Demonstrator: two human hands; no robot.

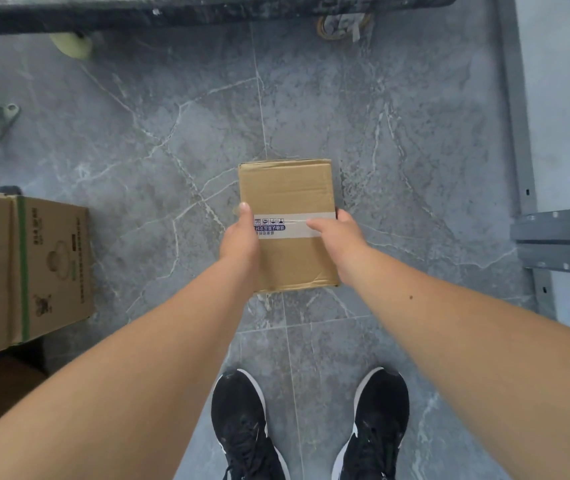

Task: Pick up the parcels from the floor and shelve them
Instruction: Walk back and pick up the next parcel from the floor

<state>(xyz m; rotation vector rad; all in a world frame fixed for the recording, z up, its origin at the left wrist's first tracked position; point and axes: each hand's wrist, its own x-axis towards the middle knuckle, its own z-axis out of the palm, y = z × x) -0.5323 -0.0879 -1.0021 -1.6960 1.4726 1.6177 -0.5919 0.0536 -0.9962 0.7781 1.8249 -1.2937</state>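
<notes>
Now: left hand and right hand grip the box by its sides.
Remaining: carry it to the shelf; nothing visibly shelved.

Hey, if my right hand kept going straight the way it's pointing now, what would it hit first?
The cardboard parcel. Your right hand grips its right edge and points across its taped top, so nothing seems to lie between them.
</notes>
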